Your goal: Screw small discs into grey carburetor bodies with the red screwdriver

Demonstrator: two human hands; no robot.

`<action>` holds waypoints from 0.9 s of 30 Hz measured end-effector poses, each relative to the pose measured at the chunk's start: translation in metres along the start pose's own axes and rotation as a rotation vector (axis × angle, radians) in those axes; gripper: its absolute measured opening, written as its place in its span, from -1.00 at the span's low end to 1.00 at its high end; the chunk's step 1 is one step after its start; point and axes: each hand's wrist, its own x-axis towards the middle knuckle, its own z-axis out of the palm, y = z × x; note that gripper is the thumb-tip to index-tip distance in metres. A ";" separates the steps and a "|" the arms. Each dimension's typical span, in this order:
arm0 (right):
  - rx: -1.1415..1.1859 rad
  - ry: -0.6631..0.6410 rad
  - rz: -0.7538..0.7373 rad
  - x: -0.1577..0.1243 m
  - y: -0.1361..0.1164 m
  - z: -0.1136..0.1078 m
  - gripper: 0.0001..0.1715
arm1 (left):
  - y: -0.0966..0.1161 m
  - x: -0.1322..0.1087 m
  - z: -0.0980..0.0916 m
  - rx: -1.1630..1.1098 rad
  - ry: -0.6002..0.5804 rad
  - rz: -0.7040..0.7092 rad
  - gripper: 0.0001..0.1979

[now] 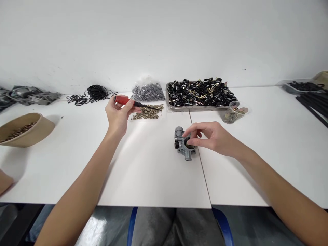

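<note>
My left hand is raised over the white table and grips a red-handled screwdriver. Its dark shaft points right, with the tip over a small pile of brass screws. My right hand rests on the table and pinches a grey cast-metal part, fingertips at its round opening. The part sits near the seam between the two tabletops.
A metal tray of black and brass parts stands behind, with a clear bag of grey pieces, black O-rings, and a small jar of washers. A tan bowl sits left. Grey castings and black strips lie at the edges.
</note>
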 end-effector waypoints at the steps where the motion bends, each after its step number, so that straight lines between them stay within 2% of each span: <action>1: -0.001 0.015 -0.012 0.001 0.001 0.001 -0.74 | 0.000 0.000 0.000 -0.004 -0.003 -0.002 -0.65; 5: 0.000 0.016 -0.004 0.007 0.008 0.002 -0.70 | -0.002 0.000 0.000 -0.022 -0.016 -0.004 -0.66; 9: 0.151 0.012 0.047 0.011 0.016 -0.001 -0.61 | -0.001 -0.001 0.000 -0.026 -0.011 -0.009 -0.67; 13: 0.171 0.147 0.091 0.018 0.030 -0.002 -0.60 | 0.005 -0.005 0.003 -0.032 -0.023 -0.016 -0.70; 17: 0.152 0.285 0.069 0.029 0.050 0.004 -0.60 | 0.011 -0.015 0.013 -0.057 -0.086 -0.054 -0.74; 21: 0.155 0.332 0.069 0.036 0.060 0.008 -0.52 | 0.014 -0.027 0.024 -0.082 -0.146 -0.124 -0.72; 27: 0.153 0.365 0.048 0.035 0.057 0.008 -0.50 | 0.018 -0.038 0.032 -0.091 -0.207 -0.155 -0.73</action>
